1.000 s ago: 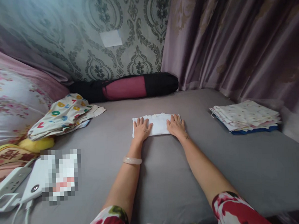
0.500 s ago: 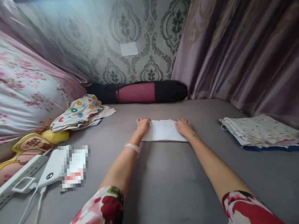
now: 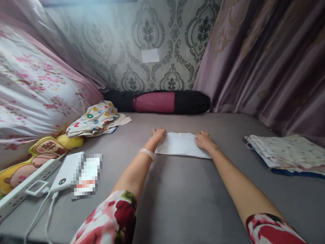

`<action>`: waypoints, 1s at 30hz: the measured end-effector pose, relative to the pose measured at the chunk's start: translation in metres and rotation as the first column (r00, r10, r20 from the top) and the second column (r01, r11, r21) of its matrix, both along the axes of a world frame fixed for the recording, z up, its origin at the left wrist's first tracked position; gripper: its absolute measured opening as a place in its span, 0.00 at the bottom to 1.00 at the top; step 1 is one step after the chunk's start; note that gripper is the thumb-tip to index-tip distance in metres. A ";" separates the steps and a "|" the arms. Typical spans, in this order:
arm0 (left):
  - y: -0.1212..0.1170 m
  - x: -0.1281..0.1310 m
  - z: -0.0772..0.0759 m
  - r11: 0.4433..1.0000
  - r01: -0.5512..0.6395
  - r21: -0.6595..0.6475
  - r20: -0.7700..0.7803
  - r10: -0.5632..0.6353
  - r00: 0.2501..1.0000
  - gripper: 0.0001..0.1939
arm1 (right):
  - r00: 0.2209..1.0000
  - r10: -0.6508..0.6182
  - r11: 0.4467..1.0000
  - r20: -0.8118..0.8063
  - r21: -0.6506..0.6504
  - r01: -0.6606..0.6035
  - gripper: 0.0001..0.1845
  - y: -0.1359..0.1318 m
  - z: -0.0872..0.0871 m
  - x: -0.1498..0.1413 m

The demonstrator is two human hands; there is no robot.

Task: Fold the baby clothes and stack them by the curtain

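A folded white cloth (image 3: 181, 144) lies flat on the grey bed sheet (image 3: 186, 196), its far edge slightly ruffled. At its far left corner is my left hand (image 3: 159, 135), fingers curled over the edge and closed on it. My right hand (image 3: 204, 140) grips the far right corner in the same way, its fingertips partly hidden. A pale bangle (image 3: 147, 153) circles my left wrist.
To the right lies a stack of folded patterned cloths (image 3: 294, 151). On the left are a letter-print cloth pile (image 3: 95, 119), a yellow plush (image 3: 17, 173), a power strip (image 3: 28, 187) and a white power bank (image 3: 68, 171) with cables. A black-and-maroon long bag (image 3: 153, 102) rests against the wall.
My hands, flat on the white cloth at first, have moved to its far corners and curled around them. The view has turned left, so everything sits further right.
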State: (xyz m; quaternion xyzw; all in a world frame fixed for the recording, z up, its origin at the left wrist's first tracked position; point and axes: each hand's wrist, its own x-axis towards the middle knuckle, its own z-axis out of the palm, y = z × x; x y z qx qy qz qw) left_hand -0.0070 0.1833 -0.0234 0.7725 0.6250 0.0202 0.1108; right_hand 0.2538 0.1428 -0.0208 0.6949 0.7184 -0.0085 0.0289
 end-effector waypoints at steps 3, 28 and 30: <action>-0.003 0.001 0.000 1.000 -0.014 0.020 0.015 0.013 1.000 0.17 | 1.000 0.000 0.999 -0.027 0.044 0.001 0.19 -0.001 -0.001 0.001; -0.042 -0.008 0.055 0.984 0.018 0.175 0.084 -0.034 0.996 0.19 | 0.970 0.123 0.970 -0.209 0.232 -0.073 0.12 -0.030 0.051 0.011; -0.044 -0.009 0.062 0.980 0.015 0.196 0.091 -0.033 0.995 0.18 | 0.966 0.131 0.969 -0.223 0.236 -0.077 0.12 -0.031 0.058 0.013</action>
